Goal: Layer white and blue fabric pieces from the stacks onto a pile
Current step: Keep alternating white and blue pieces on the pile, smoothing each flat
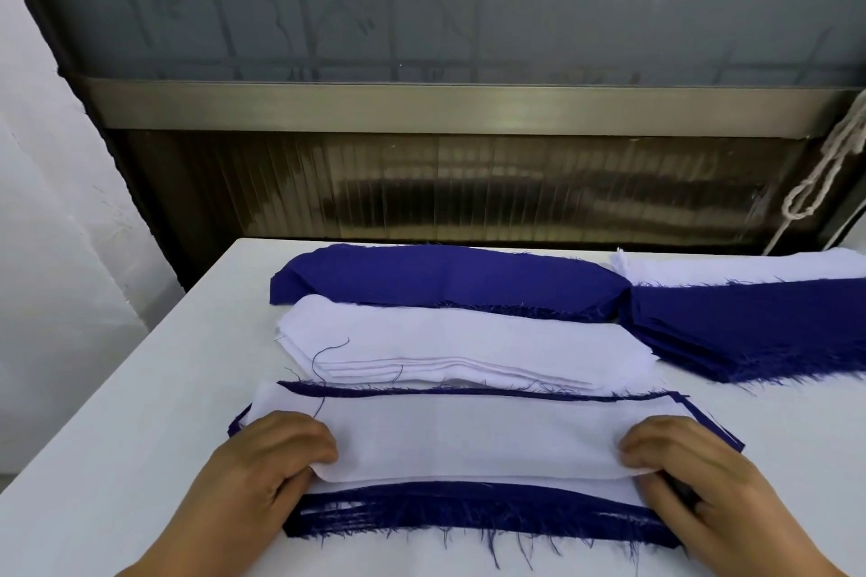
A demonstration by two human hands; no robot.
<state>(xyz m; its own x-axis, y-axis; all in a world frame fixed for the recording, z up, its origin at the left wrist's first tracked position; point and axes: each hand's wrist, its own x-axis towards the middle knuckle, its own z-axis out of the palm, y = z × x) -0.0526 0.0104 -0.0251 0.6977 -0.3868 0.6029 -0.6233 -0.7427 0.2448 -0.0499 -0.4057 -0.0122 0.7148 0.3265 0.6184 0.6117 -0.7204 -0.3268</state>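
A white fabric piece [468, 436] lies on top of the layered pile [478, 515], whose frayed blue edges show in front of it and behind it. My left hand [276, 459] pinches the piece's near left corner. At the near right corner, my right hand [689, 464] pinches the same piece. Just behind the pile sits the stack of white pieces [450, 342], with a loose blue thread on it. The stack of blue pieces [445, 276] lies farther back.
A second blue stack [750, 323] spreads at the right, with more white fabric [750, 267] behind it. The white table [117, 412] ends at the back against a dark wall. A knotted cord [824, 173] hangs at the right.
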